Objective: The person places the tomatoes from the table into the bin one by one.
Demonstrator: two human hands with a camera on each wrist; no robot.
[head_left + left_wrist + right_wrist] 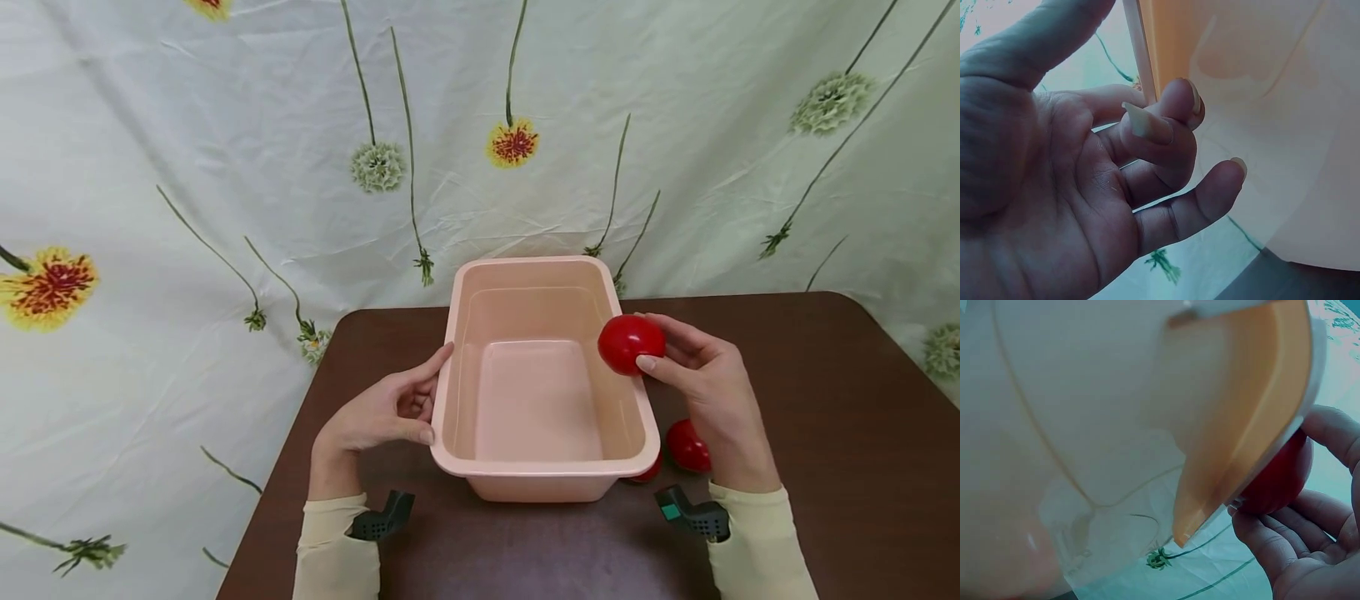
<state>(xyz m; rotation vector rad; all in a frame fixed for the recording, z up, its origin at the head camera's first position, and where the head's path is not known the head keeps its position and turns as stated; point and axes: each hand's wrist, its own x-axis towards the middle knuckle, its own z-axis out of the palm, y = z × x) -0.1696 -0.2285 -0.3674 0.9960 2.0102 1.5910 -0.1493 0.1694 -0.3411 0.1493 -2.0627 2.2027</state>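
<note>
My right hand (701,367) pinches a glossy red round fruit (630,343) between thumb and fingers, over the right rim of a pale pink plastic tub (536,400). The frames do not settle whether the fruit is an apple or a tomato. In the right wrist view, the tub's rim partly covers the fruit (1279,478). At the tub's left side, my left hand (382,408) holds the rim with thumb and forefinger; its other fingers (1154,128) curl beside the wall. No fruit shows inside the tub.
Another red fruit (687,446) lies on the dark brown table (810,417), partly behind my right wrist. One more (647,472) peeks out from under the tub's right front corner. A flower-printed white cloth (285,125) hangs behind the table.
</note>
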